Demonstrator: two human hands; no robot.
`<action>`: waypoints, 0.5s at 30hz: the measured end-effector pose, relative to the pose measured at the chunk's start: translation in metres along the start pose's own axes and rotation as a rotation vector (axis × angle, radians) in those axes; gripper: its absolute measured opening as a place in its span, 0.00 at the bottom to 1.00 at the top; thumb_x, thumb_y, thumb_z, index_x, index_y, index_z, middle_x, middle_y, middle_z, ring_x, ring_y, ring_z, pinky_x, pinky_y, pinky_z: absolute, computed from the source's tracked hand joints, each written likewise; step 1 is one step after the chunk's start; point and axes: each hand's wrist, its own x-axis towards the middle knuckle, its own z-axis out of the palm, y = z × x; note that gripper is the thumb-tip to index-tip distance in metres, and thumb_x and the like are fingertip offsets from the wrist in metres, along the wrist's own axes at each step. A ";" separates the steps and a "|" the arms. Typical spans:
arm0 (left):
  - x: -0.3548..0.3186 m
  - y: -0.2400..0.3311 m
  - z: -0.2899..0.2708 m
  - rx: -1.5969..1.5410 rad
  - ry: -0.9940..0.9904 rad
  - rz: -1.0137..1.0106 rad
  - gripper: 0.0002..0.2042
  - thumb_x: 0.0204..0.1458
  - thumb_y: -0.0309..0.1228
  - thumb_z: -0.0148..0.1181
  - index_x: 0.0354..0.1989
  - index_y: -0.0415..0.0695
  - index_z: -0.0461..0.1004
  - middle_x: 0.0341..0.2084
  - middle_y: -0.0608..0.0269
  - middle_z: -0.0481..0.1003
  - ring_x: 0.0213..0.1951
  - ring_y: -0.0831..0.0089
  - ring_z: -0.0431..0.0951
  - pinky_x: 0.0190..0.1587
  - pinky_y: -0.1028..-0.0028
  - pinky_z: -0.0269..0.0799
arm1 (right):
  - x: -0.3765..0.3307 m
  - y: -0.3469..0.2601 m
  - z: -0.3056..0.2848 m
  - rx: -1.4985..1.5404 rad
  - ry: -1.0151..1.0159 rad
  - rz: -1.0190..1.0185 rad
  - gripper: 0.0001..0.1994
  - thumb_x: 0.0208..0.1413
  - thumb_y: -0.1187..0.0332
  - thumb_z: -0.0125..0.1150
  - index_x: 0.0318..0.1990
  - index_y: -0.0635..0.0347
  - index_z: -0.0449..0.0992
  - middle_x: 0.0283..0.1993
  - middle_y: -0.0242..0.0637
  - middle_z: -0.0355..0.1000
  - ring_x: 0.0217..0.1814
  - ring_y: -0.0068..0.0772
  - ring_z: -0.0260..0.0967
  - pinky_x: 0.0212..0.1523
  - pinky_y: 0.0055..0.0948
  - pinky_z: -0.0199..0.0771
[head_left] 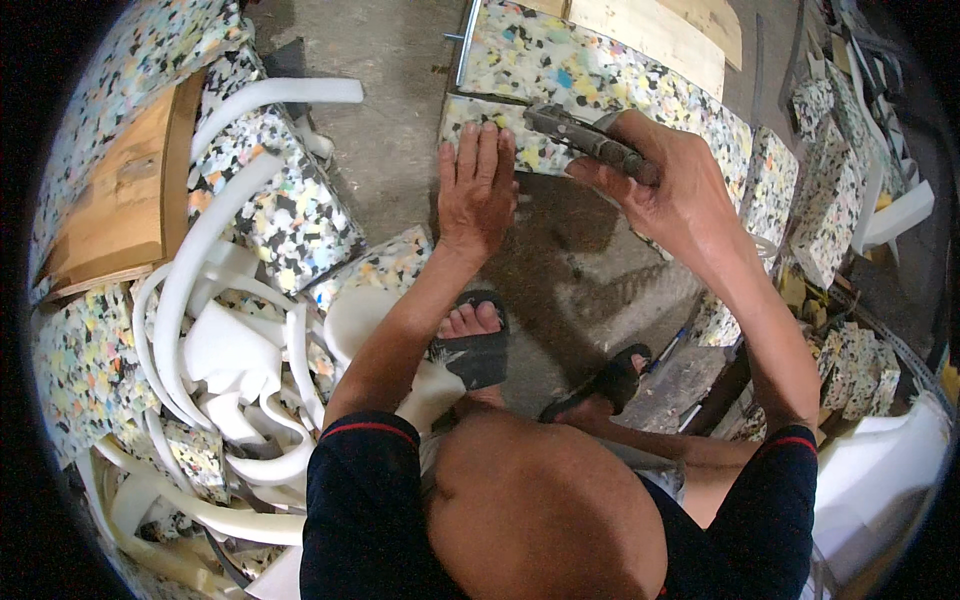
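Note:
A speckled foam block lies in front of me, with a dark slit running in from its left edge. My left hand rests flat on the near strip of that foam, fingers stretched out and holding nothing. To its right, my right hand is closed round a worn grey, knife-like hand tool. The tool's front end points left over the foam, close to the slit and my left fingertips. Its tip is too unclear to show whether a blade is out.
Curved white foam offcuts pile up at my left, beside speckled foam blocks and a wooden box-like piece. Pale boards lie on the far foam. More foam pieces stand at the right. My sandalled feet are below.

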 end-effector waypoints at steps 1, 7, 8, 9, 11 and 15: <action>0.000 -0.001 -0.001 0.012 -0.009 0.004 0.38 0.48 0.35 0.67 0.71 0.46 0.62 0.72 0.54 0.58 0.74 0.51 0.55 0.70 0.42 0.55 | -0.002 0.000 0.001 0.003 0.066 -0.063 0.24 0.53 0.50 0.72 0.32 0.67 0.75 0.28 0.53 0.72 0.33 0.63 0.72 0.33 0.48 0.72; -0.001 0.000 -0.001 -0.045 0.020 0.008 0.37 0.48 0.35 0.66 0.69 0.41 0.64 0.72 0.51 0.58 0.74 0.47 0.54 0.70 0.39 0.53 | -0.028 -0.004 0.020 -0.100 0.319 -0.231 0.20 0.49 0.58 0.75 0.38 0.64 0.74 0.34 0.50 0.73 0.35 0.58 0.76 0.32 0.49 0.76; -0.002 -0.001 -0.001 -0.039 0.018 0.016 0.37 0.48 0.35 0.66 0.69 0.40 0.65 0.72 0.51 0.58 0.74 0.47 0.54 0.69 0.39 0.53 | -0.031 -0.006 0.026 -0.100 0.275 -0.171 0.21 0.48 0.59 0.76 0.40 0.63 0.73 0.36 0.49 0.73 0.35 0.57 0.76 0.32 0.49 0.77; -0.003 -0.001 -0.002 -0.037 0.017 0.028 0.36 0.48 0.36 0.65 0.68 0.40 0.65 0.72 0.51 0.58 0.74 0.46 0.54 0.69 0.39 0.53 | -0.033 -0.007 0.030 -0.106 0.236 -0.135 0.21 0.48 0.60 0.76 0.41 0.63 0.72 0.37 0.49 0.73 0.35 0.58 0.76 0.33 0.49 0.77; -0.003 -0.004 -0.001 -0.014 0.014 0.050 0.36 0.47 0.36 0.64 0.68 0.39 0.66 0.72 0.50 0.58 0.74 0.46 0.54 0.69 0.39 0.53 | -0.034 -0.009 0.036 -0.121 0.157 -0.062 0.22 0.47 0.62 0.75 0.43 0.63 0.70 0.39 0.49 0.72 0.36 0.59 0.77 0.33 0.50 0.78; -0.003 -0.003 0.001 0.041 0.029 0.051 0.35 0.48 0.38 0.63 0.67 0.40 0.68 0.71 0.50 0.59 0.75 0.46 0.53 0.69 0.39 0.52 | -0.031 -0.013 0.036 -0.167 0.119 -0.019 0.22 0.47 0.64 0.74 0.45 0.62 0.69 0.40 0.50 0.72 0.37 0.61 0.76 0.35 0.53 0.78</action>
